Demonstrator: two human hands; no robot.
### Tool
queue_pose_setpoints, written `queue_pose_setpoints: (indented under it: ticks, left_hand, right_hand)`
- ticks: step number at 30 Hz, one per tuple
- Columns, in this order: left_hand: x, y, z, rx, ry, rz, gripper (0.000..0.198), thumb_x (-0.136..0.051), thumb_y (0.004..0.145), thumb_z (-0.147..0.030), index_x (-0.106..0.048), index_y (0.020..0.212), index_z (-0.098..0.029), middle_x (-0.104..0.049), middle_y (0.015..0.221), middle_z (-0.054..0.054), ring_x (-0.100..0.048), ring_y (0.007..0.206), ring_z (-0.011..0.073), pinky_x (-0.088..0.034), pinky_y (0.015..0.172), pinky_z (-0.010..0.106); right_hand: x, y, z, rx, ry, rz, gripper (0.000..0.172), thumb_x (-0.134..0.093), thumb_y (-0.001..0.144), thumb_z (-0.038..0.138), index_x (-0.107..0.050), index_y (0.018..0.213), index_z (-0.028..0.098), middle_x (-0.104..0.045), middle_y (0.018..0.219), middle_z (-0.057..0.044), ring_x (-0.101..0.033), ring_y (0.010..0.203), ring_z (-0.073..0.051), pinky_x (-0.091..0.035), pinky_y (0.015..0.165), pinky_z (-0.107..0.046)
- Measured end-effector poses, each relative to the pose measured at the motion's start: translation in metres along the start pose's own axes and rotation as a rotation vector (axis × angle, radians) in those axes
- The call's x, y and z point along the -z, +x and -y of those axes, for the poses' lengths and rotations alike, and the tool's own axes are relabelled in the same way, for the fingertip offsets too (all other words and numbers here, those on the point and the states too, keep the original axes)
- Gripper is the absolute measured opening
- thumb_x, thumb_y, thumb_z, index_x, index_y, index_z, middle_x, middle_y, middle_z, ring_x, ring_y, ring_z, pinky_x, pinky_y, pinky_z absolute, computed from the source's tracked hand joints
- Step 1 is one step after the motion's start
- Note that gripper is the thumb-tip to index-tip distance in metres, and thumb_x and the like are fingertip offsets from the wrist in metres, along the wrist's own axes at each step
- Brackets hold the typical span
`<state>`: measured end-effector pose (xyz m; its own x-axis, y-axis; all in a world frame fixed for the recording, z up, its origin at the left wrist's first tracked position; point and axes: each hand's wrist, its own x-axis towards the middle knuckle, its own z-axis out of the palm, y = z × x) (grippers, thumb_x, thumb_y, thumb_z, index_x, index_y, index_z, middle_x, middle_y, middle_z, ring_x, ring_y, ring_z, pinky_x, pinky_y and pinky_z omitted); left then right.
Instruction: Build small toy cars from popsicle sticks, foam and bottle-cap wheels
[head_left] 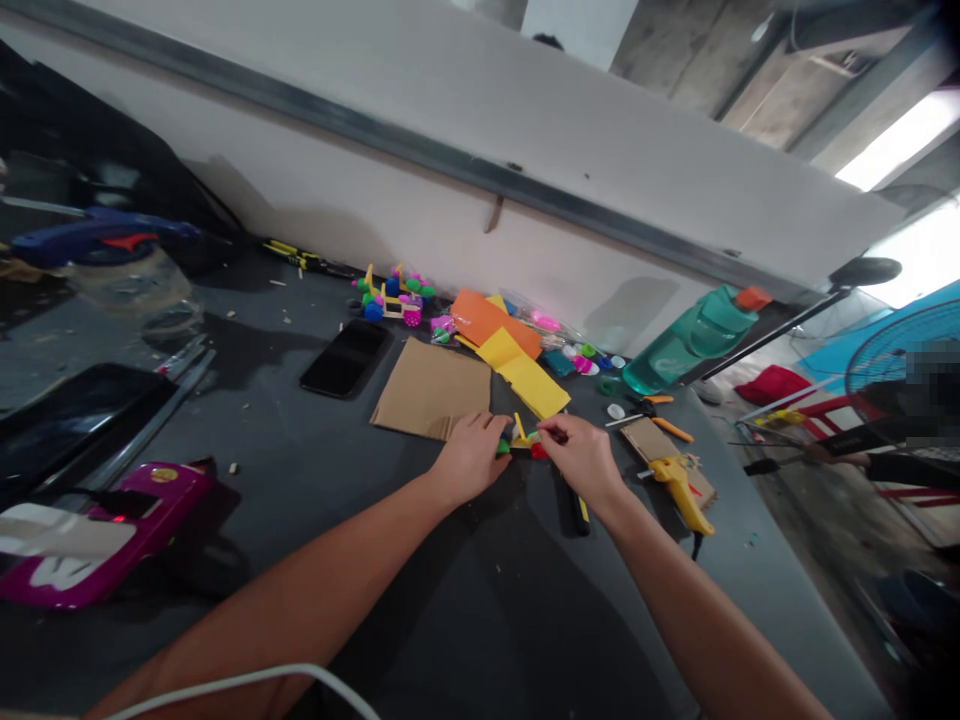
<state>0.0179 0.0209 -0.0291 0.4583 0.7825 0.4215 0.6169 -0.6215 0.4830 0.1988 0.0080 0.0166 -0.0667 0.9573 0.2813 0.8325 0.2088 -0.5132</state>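
Observation:
A small toy vehicle [523, 441] with a yellow frame and green and red parts sits low over the dark tabletop between my hands. My left hand [469, 460] has its fingers closed around the green end. At the red end, my right hand [585, 458] pinches with thumb and forefinger; the fingertips partly cover that side. Beside my left hand lies a square of brown cardboard [431, 388]. A black and yellow cutter [580, 512] lies beneath my right wrist, partly hidden. Folded yellow paper [529, 375] rests just beyond the toy.
Similar small toys [391, 300] and orange paper [487, 318] lie by the wall. A phone [346, 358] is left of the cardboard. On the right are a teal bottle [686, 345] and yellow glue gun [679, 492]. A magenta power strip [161, 520] and white cable [247, 680] are left.

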Motion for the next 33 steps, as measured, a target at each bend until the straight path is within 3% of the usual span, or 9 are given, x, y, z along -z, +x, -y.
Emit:
queue_pose_setpoints:
  ticks: [7,12,20,25,29,33]
  left_hand:
    - [0.001,-0.001,0.0,-0.009,-0.011,0.0,0.041,-0.064,0.07,-0.019,-0.048,0.108,-0.019,-0.059,0.099,0.008,-0.054,0.095,0.0251,-0.042,0.085,0.041]
    - [0.001,0.0,-0.001,0.008,0.0,0.0,0.042,-0.066,0.07,-0.02,-0.048,0.108,-0.018,-0.06,0.099,0.008,-0.055,0.095,0.0252,-0.043,0.085,0.04]
    - [-0.003,0.004,0.004,0.056,-0.012,-0.04,0.052,-0.068,0.07,-0.02,-0.044,0.116,-0.018,-0.062,0.099,0.008,-0.056,0.095,0.0253,-0.043,0.084,0.042]
    - [-0.002,0.004,-0.001,0.068,-0.035,-0.055,0.066,-0.072,0.065,-0.028,-0.039,0.123,-0.018,-0.06,0.104,0.01,-0.053,0.098,0.0276,-0.04,0.086,0.046]
    - [0.009,0.002,-0.011,0.063,-0.123,-0.183,0.044,-0.062,0.073,-0.025,-0.047,0.114,-0.02,-0.057,0.109,0.009,-0.051,0.103,0.026,-0.039,0.09,0.045]
    - [0.017,-0.001,-0.017,-0.031,-0.175,-0.31,0.019,-0.052,0.083,-0.027,-0.055,0.101,-0.023,-0.06,0.099,0.005,-0.053,0.097,0.0209,-0.032,0.099,0.046]
  right_hand:
    - [-0.001,0.0,0.003,-0.002,-0.014,0.025,0.016,-0.051,0.074,0.023,-0.067,0.077,0.021,-0.067,0.074,-0.002,-0.061,0.067,-0.017,-0.045,0.065,-0.027]
    - [0.004,0.004,0.001,-0.105,0.092,-0.055,0.016,-0.054,0.073,0.026,-0.068,0.077,0.02,-0.068,0.073,-0.002,-0.062,0.066,-0.017,-0.046,0.063,-0.027]
    - [0.008,-0.002,-0.008,-0.408,0.512,-0.149,0.025,-0.064,0.068,0.037,-0.068,0.081,0.016,-0.063,0.059,-0.001,-0.051,0.046,-0.011,-0.037,0.04,-0.021]
    - [0.01,-0.018,-0.001,-0.533,0.896,-0.181,0.026,-0.07,0.063,0.034,-0.066,0.08,0.015,-0.063,0.064,-0.002,-0.045,0.044,-0.007,-0.034,0.037,-0.018]
    - [0.012,-0.024,0.01,-0.58,1.023,-0.165,0.025,-0.073,0.06,0.031,-0.065,0.077,0.014,-0.062,0.064,-0.002,-0.044,0.046,-0.007,-0.032,0.037,-0.018]
    - [0.01,-0.028,0.022,-0.569,1.057,-0.096,0.023,-0.072,0.062,0.029,-0.065,0.078,0.015,-0.06,0.06,0.0,-0.044,0.047,-0.007,-0.03,0.038,-0.018]
